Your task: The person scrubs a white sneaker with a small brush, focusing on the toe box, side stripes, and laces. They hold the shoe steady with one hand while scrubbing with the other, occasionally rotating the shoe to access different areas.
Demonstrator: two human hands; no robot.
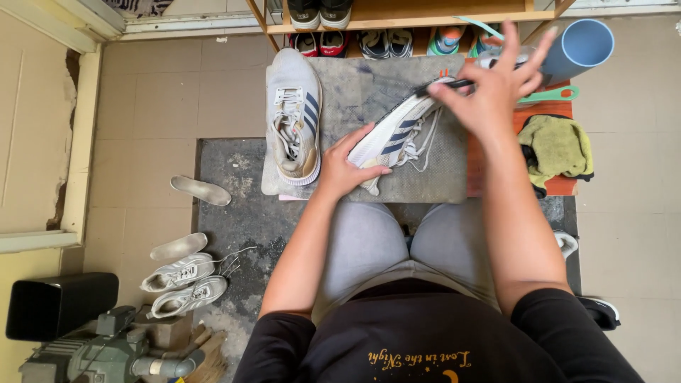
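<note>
A white sneaker with dark blue stripes (397,135) lies tilted on its side at the centre of the frame, on a grey mat (355,92) covering the worktop. The left hand (345,167) clamps its heel end, fingers wrapped over the sole. The right hand (493,89) pinches a thin dark tool (443,86) at the toe, its other fingers splayed. Just left lies a matching sneaker (293,117), sole down. At upper right stands a blue cylinder (578,48); below it lies a yellow-green cloth (557,145). Two white shoes (183,284) lie on the floor at lower left.
</note>
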